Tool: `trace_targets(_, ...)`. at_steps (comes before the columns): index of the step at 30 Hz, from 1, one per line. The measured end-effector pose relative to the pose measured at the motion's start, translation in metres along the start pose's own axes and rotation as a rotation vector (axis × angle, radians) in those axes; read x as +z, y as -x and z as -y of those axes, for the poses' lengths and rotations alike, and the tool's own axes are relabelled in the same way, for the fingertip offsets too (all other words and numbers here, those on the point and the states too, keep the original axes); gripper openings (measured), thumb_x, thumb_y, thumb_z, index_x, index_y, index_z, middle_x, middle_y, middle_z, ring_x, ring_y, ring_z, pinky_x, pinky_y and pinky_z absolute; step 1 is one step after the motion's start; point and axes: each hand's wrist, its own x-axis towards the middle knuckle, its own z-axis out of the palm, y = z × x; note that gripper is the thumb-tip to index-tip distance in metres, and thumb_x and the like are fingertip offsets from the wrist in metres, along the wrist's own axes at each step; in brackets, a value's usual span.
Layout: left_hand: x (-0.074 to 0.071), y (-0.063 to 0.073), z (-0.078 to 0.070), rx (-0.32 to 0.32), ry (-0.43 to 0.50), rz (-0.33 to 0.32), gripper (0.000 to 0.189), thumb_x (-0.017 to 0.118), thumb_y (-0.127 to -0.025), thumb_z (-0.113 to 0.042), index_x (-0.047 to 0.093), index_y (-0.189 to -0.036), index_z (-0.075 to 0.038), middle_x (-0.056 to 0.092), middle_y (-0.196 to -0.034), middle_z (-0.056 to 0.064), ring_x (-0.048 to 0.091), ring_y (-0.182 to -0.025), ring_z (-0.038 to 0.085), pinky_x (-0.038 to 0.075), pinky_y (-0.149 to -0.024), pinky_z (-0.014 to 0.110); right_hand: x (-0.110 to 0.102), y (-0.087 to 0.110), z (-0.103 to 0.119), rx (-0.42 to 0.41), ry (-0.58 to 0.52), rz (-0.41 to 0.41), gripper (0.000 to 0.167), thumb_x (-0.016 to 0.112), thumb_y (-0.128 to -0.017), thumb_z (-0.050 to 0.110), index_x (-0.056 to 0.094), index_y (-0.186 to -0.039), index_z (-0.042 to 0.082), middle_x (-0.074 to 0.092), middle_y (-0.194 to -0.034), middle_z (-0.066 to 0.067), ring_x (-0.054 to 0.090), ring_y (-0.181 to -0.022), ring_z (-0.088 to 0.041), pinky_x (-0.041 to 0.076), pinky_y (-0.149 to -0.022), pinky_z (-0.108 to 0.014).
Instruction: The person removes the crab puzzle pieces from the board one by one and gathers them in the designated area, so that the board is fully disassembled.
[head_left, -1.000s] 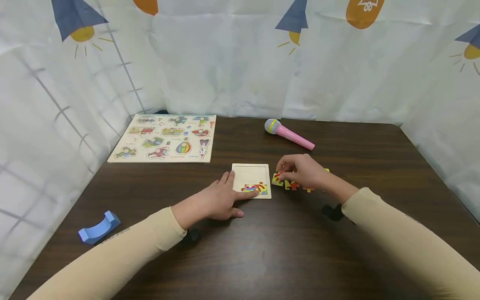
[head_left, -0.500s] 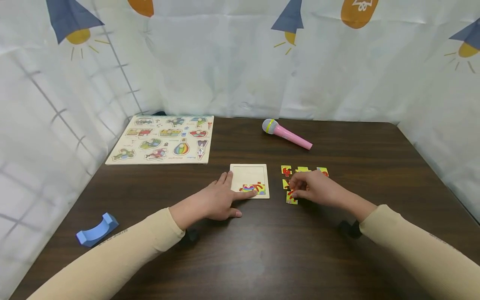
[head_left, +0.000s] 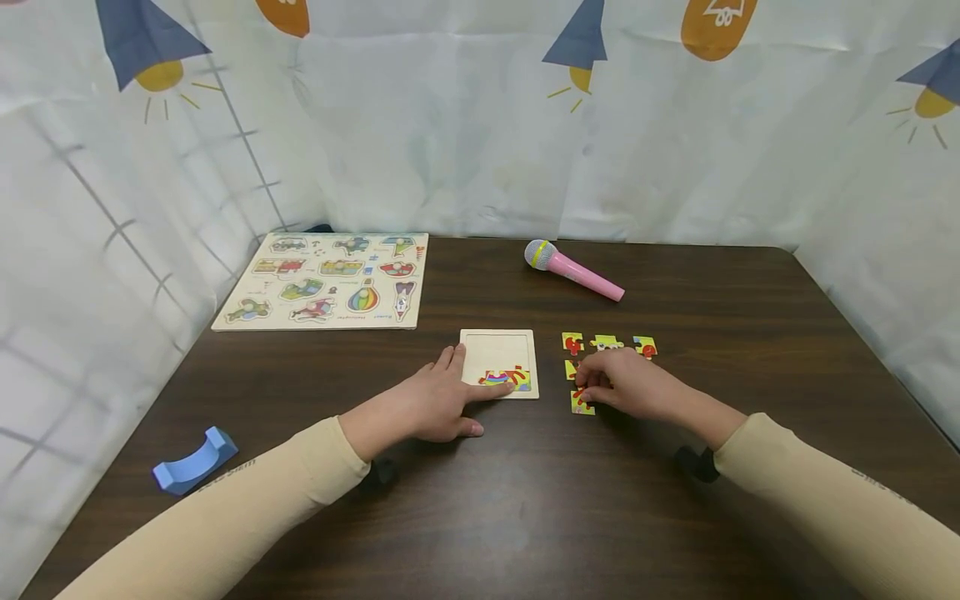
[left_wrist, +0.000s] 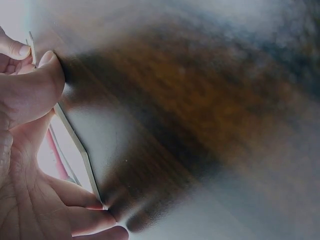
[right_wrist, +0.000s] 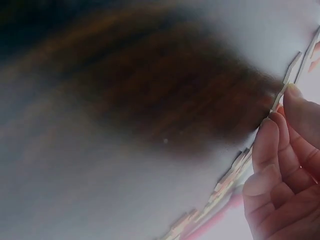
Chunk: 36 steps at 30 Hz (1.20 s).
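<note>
A small square wooden puzzle tray (head_left: 498, 350) lies mid-table, with a few coloured jigsaw pieces (head_left: 517, 377) along its near edge. My left hand (head_left: 442, 403) is spread at the tray's left side. Its index finger lies over the placed pieces, and other fingertips touch the left rim; the left wrist view shows fingers at the tray's edge. Right of the tray, my right hand (head_left: 626, 382) pinches a yellow and red puzzle piece (right_wrist: 278, 100) between thumb and fingers, low over the table. A piece (head_left: 582, 405) shows just under the thumb.
Loose puzzle pieces (head_left: 572, 342) lie behind the right hand, others (head_left: 645, 346) farther right. A pink toy microphone (head_left: 581, 273) rests at the back. The larger vehicle puzzle board (head_left: 330, 283) lies back left. A blue arched block (head_left: 195, 461) sits beside the left forearm.
My right hand has moved away from the tray's right edge, rightward and nearer, uncovering several loose pieces. Over the last half second it shifts only slightly. The left hand stays on the tray.
</note>
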Motion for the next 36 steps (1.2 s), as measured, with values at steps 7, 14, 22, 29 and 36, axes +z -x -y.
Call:
trace_targets(7, 0.0004, -0.0007, 0.001, 0.004, -0.027, -0.006, 0.064, 0.066, -0.098, -0.043, 0.038, -0.156, -0.046, 0.013, -0.164, 0.038, 0.021, -0.152, 0.052, 0.037, -0.116, 0.058, 0.0004, -0.0008, 0.0011, -0.015, 0.013, -0.009, 0.006, 0.077, -0.09, 0.008, 0.074, -0.094, 0.012, 0.072, -0.086, 0.006, 0.059, -0.074, -0.004, 0.053, -0.071, -0.026)
trace_targets(14, 0.0012, -0.0006, 0.0013, 0.009, -0.019, -0.009, 0.064, 0.066, -0.098, -0.043, 0.038, -0.156, -0.046, 0.013, -0.164, 0.039, 0.02, -0.152, 0.052, 0.036, -0.116, 0.058, 0.0003, -0.0027, 0.0011, 0.002, 0.016, 0.007, 0.008, 0.077, -0.09, 0.009, 0.075, -0.098, 0.011, 0.073, -0.089, 0.004, 0.06, -0.077, -0.005, 0.054, -0.073, -0.027)
trace_targets(22, 0.0018, -0.0005, 0.0013, 0.012, -0.026, -0.016, 0.064, 0.066, -0.098, -0.044, 0.038, -0.156, -0.046, 0.013, -0.163, 0.039, 0.021, -0.152, 0.053, 0.037, -0.115, 0.058, 0.0004, -0.0029, 0.0008, 0.008, 0.012, 0.01, 0.008, 0.077, -0.091, 0.009, 0.075, -0.098, 0.011, 0.073, -0.089, 0.004, 0.059, -0.077, -0.006, 0.054, -0.073, -0.027)
trace_targets(29, 0.0013, -0.0006, 0.0007, 0.009, -0.019, -0.012, 0.064, 0.066, -0.098, -0.045, 0.037, -0.156, -0.047, 0.013, -0.164, 0.038, 0.019, -0.153, 0.053, 0.036, -0.116, 0.059, -0.0008, -0.0025, 0.0015, -0.004, 0.017, 0.009, 0.009, 0.077, -0.091, 0.009, 0.075, -0.099, 0.01, 0.073, -0.09, 0.004, 0.06, -0.077, -0.005, 0.054, -0.073, -0.027)
trace_targets(36, 0.0014, 0.0, 0.0007, 0.01, -0.008, -0.018, 0.064, 0.066, -0.098, -0.045, 0.038, -0.155, -0.048, 0.012, -0.164, 0.038, 0.019, -0.153, 0.053, 0.035, -0.117, 0.059, -0.0064, -0.0075, 0.008, -0.051, 0.011, -0.044, 0.007, 0.077, -0.091, 0.008, 0.074, -0.097, 0.008, 0.072, -0.085, 0.004, 0.058, -0.074, -0.005, 0.053, -0.07, -0.026)
